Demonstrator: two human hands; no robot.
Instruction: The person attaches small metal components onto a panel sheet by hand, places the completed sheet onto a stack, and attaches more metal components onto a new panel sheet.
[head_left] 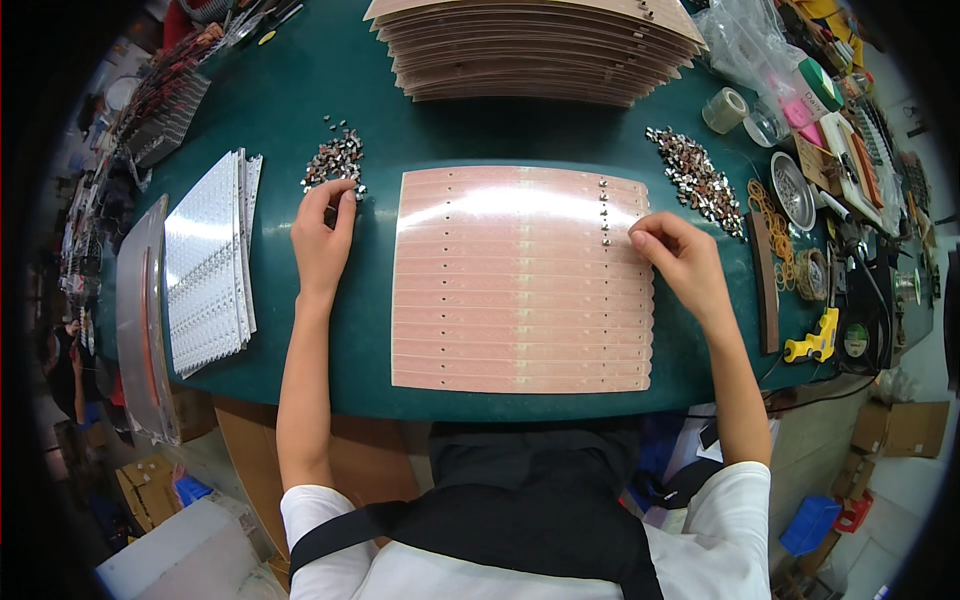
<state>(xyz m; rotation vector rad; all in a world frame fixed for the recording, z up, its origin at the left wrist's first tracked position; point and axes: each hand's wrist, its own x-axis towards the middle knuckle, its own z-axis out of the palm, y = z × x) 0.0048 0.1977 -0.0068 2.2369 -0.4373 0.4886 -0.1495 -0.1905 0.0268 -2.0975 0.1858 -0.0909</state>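
My left hand point(322, 232) rests on the green bench point(300, 110), left of the sheet of pink strips point(520, 290) that lies flat in the middle, close to the near edge. Its fingers are curled together, the tips pinched at the lower edge of a small heap of metal clips point(336, 160); whether a clip sits between them I cannot tell. My right hand point(678, 255) lies at the right edge of the pink sheet, thumb and forefinger drawn together at the end of one of the upper strips, just beside a short column of small metal pieces point(604, 212) already seated on the upper strips near that edge. If something tiny is held in that pinch, it is too small to see.

A second, larger heap of clips point(698, 178) lies just beyond my right hand, toward the far right of the bench. At the far edge stands a tall stack of the same pink strips point(540, 50). Toward the left edge lies a fanned bundle of white strips point(208, 262). Along the right edge I see a roll of clear tape point(725, 109), a round metal dish point(792, 190), loose rubber bands point(775, 235) and a yellow glue gun point(815, 343).
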